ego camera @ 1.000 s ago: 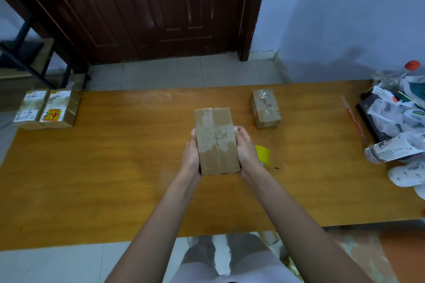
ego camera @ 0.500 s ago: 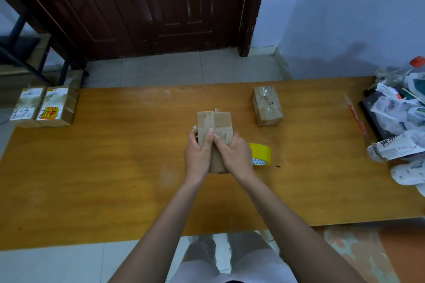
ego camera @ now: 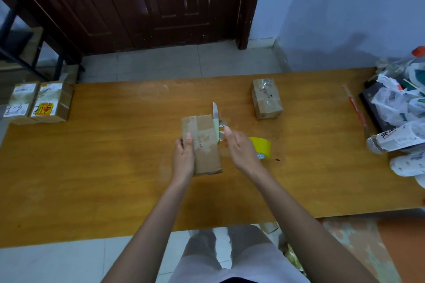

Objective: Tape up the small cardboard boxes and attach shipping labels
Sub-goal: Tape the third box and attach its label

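The left hand has its grip clasped on the left edge of the small cardboard box, thumb laid over the taped top face; the box is sealed, its contents hidden. The right hand sits just right of the box, fingers loosely curled, thumb up near a scrap of tape at the box's right edge; whether that grip holds the scrap cannot be told. A knife with a pale green handle lies against the same edge, blade pointing away. The yellow tape roll rests just beyond the right hand. A second taped box stands farther right and back. Two labelled boxes sit touching at the worktop's far left corner. Far right of the held box, plastic bags and bottles crowd the edge. Bare wood spreads left and near.
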A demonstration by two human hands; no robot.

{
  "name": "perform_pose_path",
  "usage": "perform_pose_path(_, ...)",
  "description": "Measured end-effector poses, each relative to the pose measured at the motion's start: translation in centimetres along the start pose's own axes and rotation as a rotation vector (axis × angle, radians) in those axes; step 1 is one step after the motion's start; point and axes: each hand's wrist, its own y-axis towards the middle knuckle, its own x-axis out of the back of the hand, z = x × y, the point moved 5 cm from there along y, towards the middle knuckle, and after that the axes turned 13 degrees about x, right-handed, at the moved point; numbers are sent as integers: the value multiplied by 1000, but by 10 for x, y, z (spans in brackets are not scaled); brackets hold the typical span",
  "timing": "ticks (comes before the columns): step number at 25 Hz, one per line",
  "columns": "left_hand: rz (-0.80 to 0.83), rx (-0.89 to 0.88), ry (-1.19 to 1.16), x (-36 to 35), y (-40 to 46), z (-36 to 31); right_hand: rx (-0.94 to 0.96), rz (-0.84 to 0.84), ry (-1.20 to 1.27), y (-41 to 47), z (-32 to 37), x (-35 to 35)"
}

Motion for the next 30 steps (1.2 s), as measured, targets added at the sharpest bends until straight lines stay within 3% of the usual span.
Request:
perform_pose_path(4, -80, 109, 59, 37, 28, 42, 94, -97, -447, 14, -34, 47)
perform_pose_path(8, -160, 125, 162, 50, 40, 81, -6, 168, -682, 28, -73, 40)
perform_pose_path(10, -176, 81, 255, 50, 45, 90, -66, 231, -654, 27, -89, 35)
perform_pose_path(13, -254, 105, 431, 48, 52, 95, -107, 190, -618, 24, -97, 38)
perform_pose_path(21, -289, 121, 236, 44, 45, 101, -160, 144, -595, 27, -90, 36)
perform_pose_path(26, -260, 67, 324, 39, 40, 104, -156, -11, -342, 16, -104, 36)
perform_pose_path(30, -265, 68, 313, 38, 39, 101, -23, -27, -103, 13, -91, 32)
